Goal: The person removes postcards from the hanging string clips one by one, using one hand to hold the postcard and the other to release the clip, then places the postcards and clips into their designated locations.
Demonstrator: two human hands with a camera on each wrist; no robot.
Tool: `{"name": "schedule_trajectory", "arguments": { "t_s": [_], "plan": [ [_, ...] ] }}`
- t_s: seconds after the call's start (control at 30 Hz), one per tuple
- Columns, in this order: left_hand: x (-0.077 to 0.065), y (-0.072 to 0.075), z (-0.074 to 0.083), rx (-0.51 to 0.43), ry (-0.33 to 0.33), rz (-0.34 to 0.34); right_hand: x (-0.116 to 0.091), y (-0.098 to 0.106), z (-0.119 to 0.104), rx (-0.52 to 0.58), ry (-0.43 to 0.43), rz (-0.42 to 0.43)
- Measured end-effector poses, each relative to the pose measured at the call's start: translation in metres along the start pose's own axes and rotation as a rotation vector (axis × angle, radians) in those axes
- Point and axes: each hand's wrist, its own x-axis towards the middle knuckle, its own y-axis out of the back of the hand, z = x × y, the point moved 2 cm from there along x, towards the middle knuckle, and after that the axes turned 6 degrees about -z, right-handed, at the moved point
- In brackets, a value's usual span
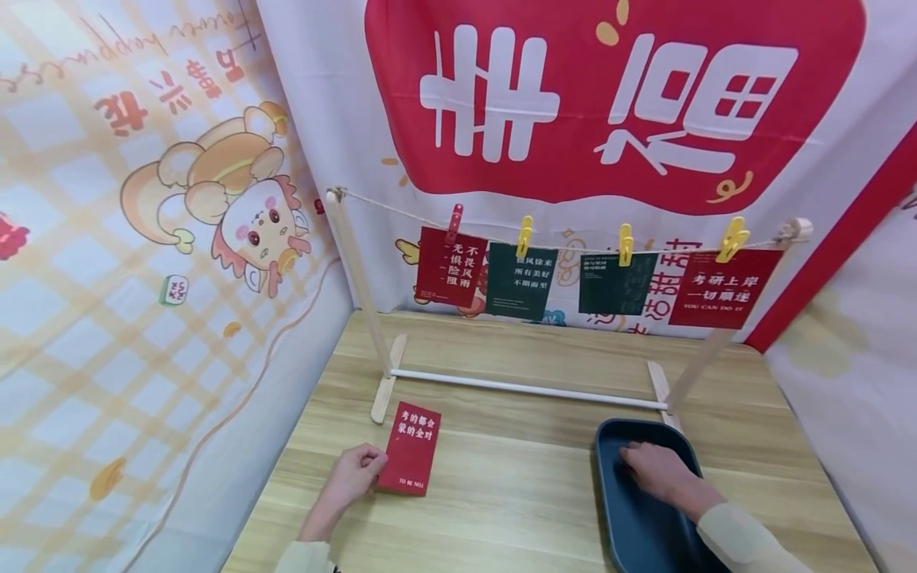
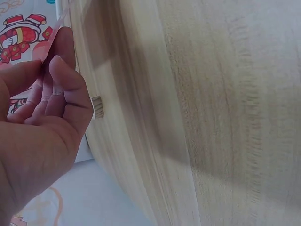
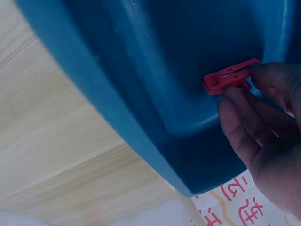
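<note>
In the head view, your left hand (image 1: pixel 354 473) has its fingers pinched on the left edge of the one loose card (image 1: pixel 411 454), which spreads out at their 2 o'clock. Your right hand (image 1: pixel 659 469) reaches into the one tray (image 1: pixel 641 529), between 4 and 5 o'clock in the view; its grip is hidden here. Toward 1 o'clock, one rack (image 1: pixel 364 294) on the tabletop (image 1: pixel 516 485) carries one rope (image 1: pixel 401 213) with four cards: two red (image 1: pixel 447 267) and two green (image 1: pixel 519 278), under one red peg (image 1: pixel 454 223) and three yellow pegs (image 1: pixel 525 236).

In the left wrist view, you hold the loose card nearly edge-on at your fingertips, toward 12 o'clock.

In the right wrist view, your thumb and fingers pinch one red clip (image 3: pixel 228 77), its nose pointing to 8 o'clock, over the tray's floor; you cannot tell whether it touches.
</note>
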Motion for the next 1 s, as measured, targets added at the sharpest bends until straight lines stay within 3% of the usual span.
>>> {"name": "schedule_trajectory", "arguments": {
  "t_s": [0.37, 0.5, 0.77, 1.0],
  "plan": [
    [0.004, -0.005, -0.004, 0.217, -0.028, 0.037, -0.003, -0.003, -0.001, -0.053, -0.012, 0.069],
    [0.002, -0.008, -0.005, 0.289, -0.026, 0.051, -0.004, -0.003, -0.004, -0.055, -0.014, 0.057],
    [0.000, -0.011, -0.007, 0.369, -0.021, 0.040, -0.001, 0.000, -0.002, -0.054, -0.041, 0.057],
    [-0.005, -0.019, -0.011, 0.422, -0.014, 0.010, -0.003, 0.001, 0.000, -0.022, -0.075, 0.001]
  ]
}}
